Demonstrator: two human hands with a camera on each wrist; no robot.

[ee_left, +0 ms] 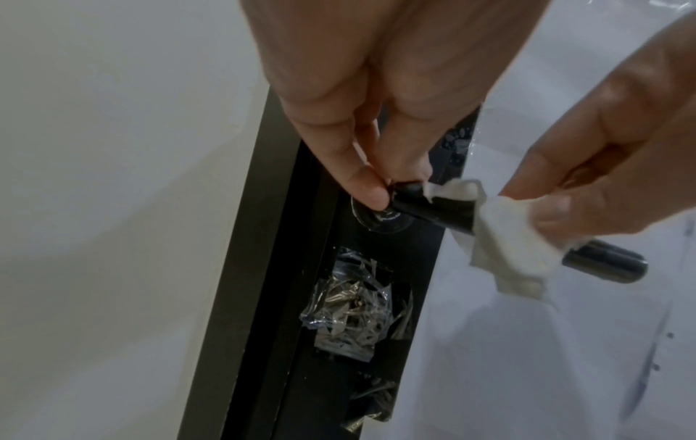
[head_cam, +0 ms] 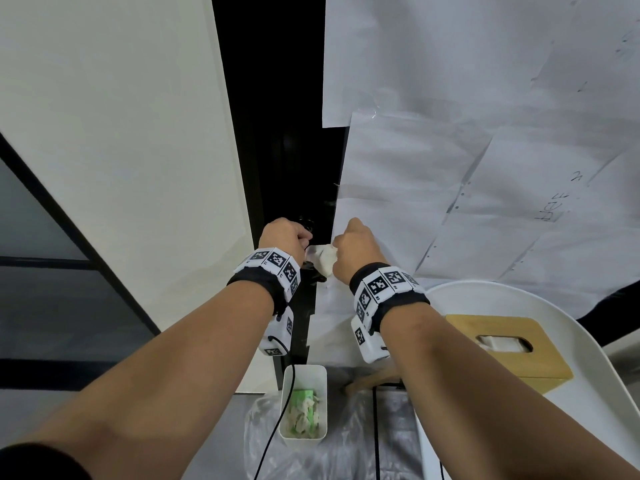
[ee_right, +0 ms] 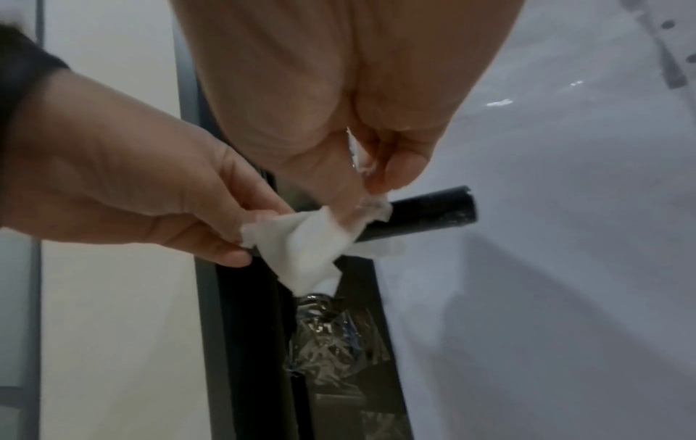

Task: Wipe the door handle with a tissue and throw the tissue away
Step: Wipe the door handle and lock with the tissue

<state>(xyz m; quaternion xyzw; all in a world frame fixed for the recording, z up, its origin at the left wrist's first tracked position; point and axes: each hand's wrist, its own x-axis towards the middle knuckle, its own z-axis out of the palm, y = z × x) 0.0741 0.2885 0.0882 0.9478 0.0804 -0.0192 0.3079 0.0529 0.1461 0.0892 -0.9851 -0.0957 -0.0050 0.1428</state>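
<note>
The black door handle (ee_left: pixel 610 265) sticks out from the dark door edge, its bar pointing right in the wrist views. A crumpled white tissue (ee_left: pixel 504 238) is wrapped over the middle of the bar (ee_right: pixel 425 214). My right hand (ee_right: pixel 361 190) pinches that tissue (ee_right: pixel 312 238) against the bar. My left hand (ee_left: pixel 395 187) pinches the handle at its base by the round rose. In the head view both hands, left (head_cam: pixel 287 237) and right (head_cam: pixel 349 247), meet at the handle with the tissue (head_cam: pixel 323 258) between them.
A white bin (head_cam: pixel 285 386) holding used tissues stands on the floor below the handle. A yellow tissue box (head_cam: pixel 540 358) lies on a white seat (head_cam: pixel 485 296) at the right. Crumpled clear tape (ee_left: pixel 350 303) covers the lock. The door face (head_cam: pixel 485 168) is papered over.
</note>
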